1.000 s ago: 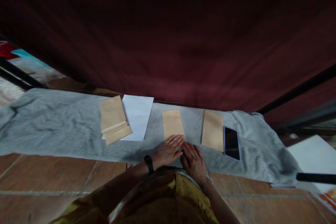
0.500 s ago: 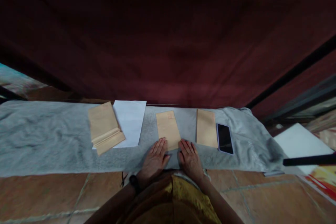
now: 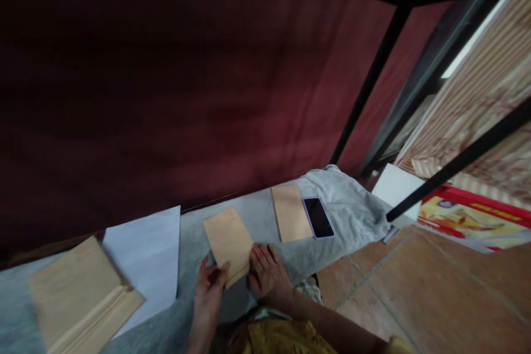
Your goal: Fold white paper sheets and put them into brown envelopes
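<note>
A brown paper envelope (image 3: 229, 238) lies in front of me on the grey cloth (image 3: 257, 210). Its lower left edge is pinched by my left hand (image 3: 209, 287), thumb on top and the other fingers curled at the side. My right hand (image 3: 269, 276) rests with fingers stretched out at the envelope's lower right corner. To the right lies a second stack or envelope of brown paper (image 3: 291, 213), and beside it a phone (image 3: 318, 217) with a dark screen.
On the left are a white paper sheet (image 3: 145, 254) and several brown envelopes (image 3: 78, 287), partly overlapping it. A dark red curtain (image 3: 186, 94) hangs behind. Black metal bars (image 3: 369, 88) rise at the right. A red and yellow box (image 3: 468, 221) sits on the tiled floor (image 3: 440, 287).
The view has swung to the right. My left hand has gone from lying flat to pinching the envelope's edge. My right hand still lies at its lower right corner.
</note>
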Demonstrator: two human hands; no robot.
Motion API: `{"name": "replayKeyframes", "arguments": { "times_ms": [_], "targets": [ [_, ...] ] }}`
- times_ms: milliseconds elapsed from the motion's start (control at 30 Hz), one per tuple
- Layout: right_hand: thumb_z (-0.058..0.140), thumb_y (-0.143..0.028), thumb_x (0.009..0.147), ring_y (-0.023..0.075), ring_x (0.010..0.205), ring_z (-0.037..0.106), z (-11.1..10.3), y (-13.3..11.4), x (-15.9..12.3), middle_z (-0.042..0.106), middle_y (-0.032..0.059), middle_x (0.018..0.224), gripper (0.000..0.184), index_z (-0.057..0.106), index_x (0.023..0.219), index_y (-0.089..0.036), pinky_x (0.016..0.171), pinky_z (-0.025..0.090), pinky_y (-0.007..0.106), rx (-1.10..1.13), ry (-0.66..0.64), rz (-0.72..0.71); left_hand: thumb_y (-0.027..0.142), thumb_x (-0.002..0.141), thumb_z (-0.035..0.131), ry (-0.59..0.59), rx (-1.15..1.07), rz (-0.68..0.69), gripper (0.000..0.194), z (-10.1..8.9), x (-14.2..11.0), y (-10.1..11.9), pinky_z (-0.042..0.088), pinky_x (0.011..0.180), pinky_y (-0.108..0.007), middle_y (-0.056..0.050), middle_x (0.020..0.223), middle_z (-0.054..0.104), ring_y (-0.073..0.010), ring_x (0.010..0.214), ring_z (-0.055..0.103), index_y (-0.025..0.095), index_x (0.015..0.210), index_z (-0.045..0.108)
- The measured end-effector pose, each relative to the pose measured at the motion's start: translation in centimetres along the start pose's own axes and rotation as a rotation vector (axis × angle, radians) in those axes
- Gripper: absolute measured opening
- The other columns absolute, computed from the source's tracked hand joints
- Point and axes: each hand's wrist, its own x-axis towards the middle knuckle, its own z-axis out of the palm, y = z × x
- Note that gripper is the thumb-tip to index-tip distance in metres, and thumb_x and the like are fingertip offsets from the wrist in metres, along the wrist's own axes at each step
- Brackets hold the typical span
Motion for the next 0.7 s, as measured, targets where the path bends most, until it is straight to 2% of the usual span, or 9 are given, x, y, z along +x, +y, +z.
{"name": "replayKeyframes", "arguments": {
  "times_ms": [67, 133, 200, 267, 333, 400, 500, 600, 700],
  "targets": [
    [0.054, -0.045, 0.099, 0.0312, 0.148, 0.04, -0.3, -0.2, 0.2, 0.044, 0.0159, 0.16, 0.069, 0.042, 0.155, -0.008, 0.124, 0.031, 0.05, 0.012, -0.013, 0.009, 0.055, 0.062, 0.083, -0.044, -0.075, -0.087, 0.077, 0.1, -0.4, 1.5, 0.059, 0.078, -0.034, -0.006, 0.094, 0.075, -0.0237, 0.085, 0.072, 0.016, 0.126, 0.065],
    [0.057, -0.043, 0.096, 0.0323, 0.146, 0.042, -1.0, -0.3, 0.6, 0.043, 0.016, 0.161, 0.071, 0.041, 0.156, -0.009, 0.121, 0.036, 0.048, 0.019, -0.043, 0.042, 0.057, 0.06, 0.084, -0.103, -0.121, -0.096, 0.077, 0.7, -1.2, 3.3, 0.059, 0.081, -0.03, -0.008, 0.102, 0.076, -0.0246, 0.095, 0.073, 0.016, 0.123, 0.067],
    [0.06, -0.035, 0.093, 0.0331, 0.138, 0.05, -1.8, -0.3, 1.3, 0.048, 0.0162, 0.157, 0.068, 0.044, 0.155, -0.012, 0.115, 0.043, 0.047, 0.043, -0.078, 0.109, 0.062, 0.064, 0.082, -0.168, -0.138, -0.081, 0.082, 1.5, -2.1, 5.0, 0.059, 0.084, -0.029, -0.009, 0.111, 0.076, -0.0249, 0.101, 0.073, 0.017, 0.13, 0.065],
    [0.057, -0.027, 0.094, 0.0303, 0.128, 0.058, -2.8, -0.1, 2.1, 0.056, 0.0158, 0.148, 0.058, 0.05, 0.15, -0.016, 0.108, 0.049, 0.043, 0.139, -0.069, 0.223, 0.068, 0.069, 0.078, -0.244, -0.117, -0.065, 0.086, 2.2, -2.9, 6.3, 0.059, 0.084, -0.029, -0.01, 0.115, 0.076, -0.0252, 0.101, 0.073, 0.017, 0.137, 0.062],
    [0.054, -0.027, 0.096, 0.0263, 0.114, 0.066, -3.6, 0.5, 2.9, 0.066, 0.0145, 0.132, 0.041, 0.062, 0.135, -0.019, 0.1, 0.053, 0.038, 0.402, 0.006, 0.428, 0.074, 0.072, 0.073, -0.317, -0.075, -0.035, 0.085, 2.7, -3.2, 6.9, 0.06, 0.085, -0.031, -0.012, 0.118, 0.076, -0.0264, 0.102, 0.073, 0.017, 0.134, 0.066],
    [0.051, -0.039, 0.1, 0.0233, 0.091, 0.071, -4.1, 1.4, 3.4, 0.073, 0.0105, 0.103, 0.029, 0.07, 0.112, -0.019, 0.086, 0.058, 0.036, 0.696, 0.084, 0.647, 0.08, 0.069, 0.069, -0.349, -0.029, -0.008, 0.083, 2.9, -3.0, 6.4, 0.061, 0.086, -0.033, -0.014, 0.117, 0.076, -0.0286, 0.103, 0.073, 0.017, 0.122, 0.073],
    [0.06, -0.061, 0.092, 0.0203, 0.067, 0.068, -4.5, 3.3, 3.3, 0.066, 0.0023, 0.07, 0.043, 0.065, 0.084, -0.019, 0.071, 0.059, 0.034, 1.126, 0.218, 0.877, 0.086, 0.058, 0.07, -0.339, 0.033, -0.031, 0.084, 2.6, -2.3, 4.4, 0.062, 0.083, -0.037, -0.014, 0.103, 0.079, -0.0313, 0.098, 0.074, 0.017, 0.105, 0.078],
    [0.079, -0.058, 0.076, 0.0177, 0.068, 0.068, -4.8, 5.1, 2.3, 0.068, 0.0023, 0.07, 0.042, 0.062, 0.075, -0.02, 0.072, 0.06, 0.03, 1.547, 0.396, 1.017, 0.087, 0.051, 0.072, -0.334, 0.064, -0.098, 0.083, 2.2, -1.8, 1.9, 0.063, 0.08, -0.038, -0.013, 0.097, 0.08, -0.0318, 0.092, 0.076, 0.018, 0.098, 0.079],
    [0.085, -0.046, 0.073, 0.0152, 0.068, 0.068, -5.1, 6.4, 1.2, 0.071, 0.0038, 0.073, 0.035, 0.063, 0.072, -0.02, 0.069, 0.059, 0.025, 1.701, 0.436, 1.075, 0.086, 0.052, 0.071, -0.337, 0.079, -0.116, 0.081, 1.8, -1.8, 0.5, 0.063, 0.081, -0.039, -0.012, 0.097, 0.08, -0.0313, 0.09, 0.076, 0.019, 0.097, 0.079]
  ]
}}
